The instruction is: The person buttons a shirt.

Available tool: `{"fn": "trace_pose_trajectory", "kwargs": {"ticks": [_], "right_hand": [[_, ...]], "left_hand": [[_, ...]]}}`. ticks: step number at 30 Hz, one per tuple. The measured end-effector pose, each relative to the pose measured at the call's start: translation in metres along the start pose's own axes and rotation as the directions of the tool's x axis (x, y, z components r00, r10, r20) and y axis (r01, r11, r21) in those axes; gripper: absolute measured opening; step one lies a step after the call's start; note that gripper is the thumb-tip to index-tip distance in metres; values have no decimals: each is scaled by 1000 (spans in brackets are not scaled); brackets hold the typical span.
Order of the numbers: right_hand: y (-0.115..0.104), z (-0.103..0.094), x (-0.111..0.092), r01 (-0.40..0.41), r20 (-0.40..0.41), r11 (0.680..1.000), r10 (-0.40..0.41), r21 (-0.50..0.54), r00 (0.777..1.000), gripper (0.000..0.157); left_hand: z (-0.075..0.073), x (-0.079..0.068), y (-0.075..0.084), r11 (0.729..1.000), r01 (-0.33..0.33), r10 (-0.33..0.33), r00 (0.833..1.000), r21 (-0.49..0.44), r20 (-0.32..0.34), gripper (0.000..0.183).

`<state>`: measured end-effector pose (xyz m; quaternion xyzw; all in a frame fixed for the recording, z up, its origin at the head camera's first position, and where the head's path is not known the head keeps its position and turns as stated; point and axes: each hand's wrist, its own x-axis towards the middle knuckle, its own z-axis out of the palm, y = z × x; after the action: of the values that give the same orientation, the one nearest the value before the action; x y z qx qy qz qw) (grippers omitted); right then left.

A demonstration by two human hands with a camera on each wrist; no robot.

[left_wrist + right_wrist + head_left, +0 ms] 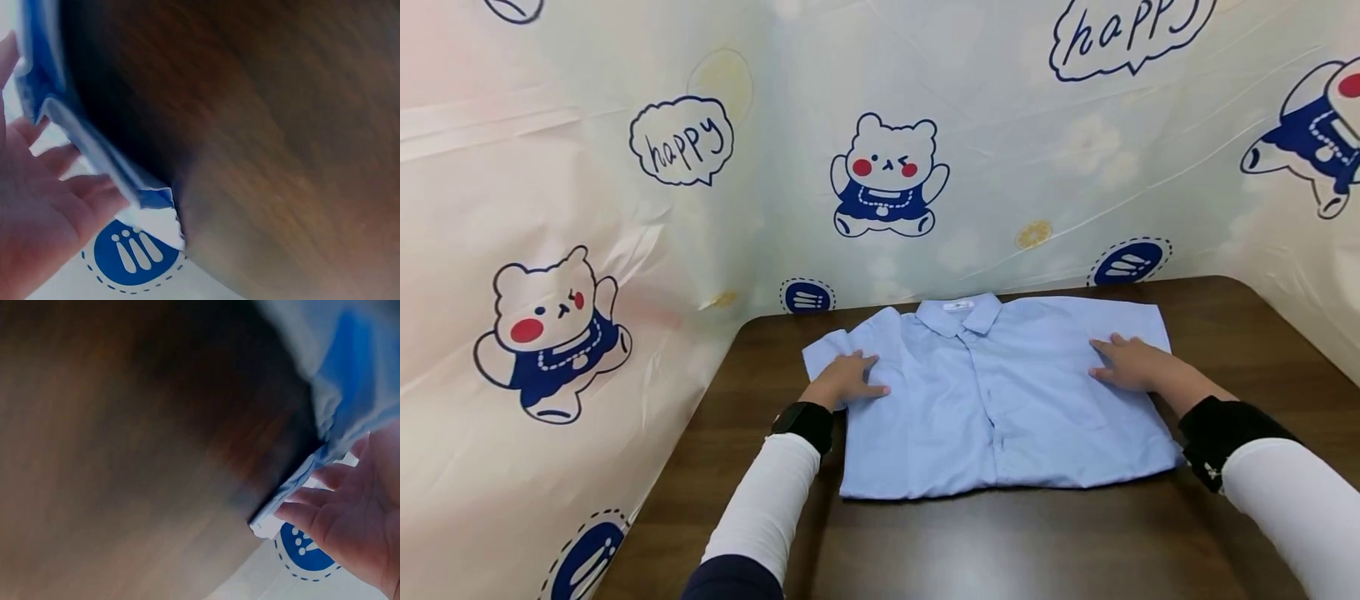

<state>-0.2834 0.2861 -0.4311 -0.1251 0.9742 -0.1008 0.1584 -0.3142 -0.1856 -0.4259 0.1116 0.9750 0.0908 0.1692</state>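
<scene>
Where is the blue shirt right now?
In the head view, the shirt lies right of centre on the brown table, under the left hand and right hand, its collar toward the patterned cloth.

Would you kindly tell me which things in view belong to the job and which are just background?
Job:
- light-blue collared fabric shirt
- left hand
- right hand
- brown wood-grained table beneath

Background:
- pale cartoon-printed backdrop

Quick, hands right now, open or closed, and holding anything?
Left hand: open, touching the blue shirt, not gripping it.
Right hand: open, touching the shirt's other side, not gripping it.
</scene>
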Motion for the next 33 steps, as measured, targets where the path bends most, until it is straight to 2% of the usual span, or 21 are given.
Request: {"fn": "trace_pose_trajectory", "kwargs": {"ticks": [6,9,14,22,33], "right_hand": [[6,2,-5,-79,28,997,78,6,997,89],[6,-1,-10,-85,33,996,85,7,996,94],[4,-2,-15,-72,46,997,71,5,996,99],[0,1,-21,-33,37,999,33,8,999,98],[-2,-1,-26,-49,40,999,49,2,998,102]], "left_hand": [[9,-8,-2,990,138,-139,990,13,24,101],[10,-15,1,985,171,-171,984,7,42,108],[14,-26,2,983,181,-181,982,4,47,112],[20,-38,-3,981,196,-196,979,12,50,113],[21,-41,-2,981,192,-192,980,11,53,115]]}}
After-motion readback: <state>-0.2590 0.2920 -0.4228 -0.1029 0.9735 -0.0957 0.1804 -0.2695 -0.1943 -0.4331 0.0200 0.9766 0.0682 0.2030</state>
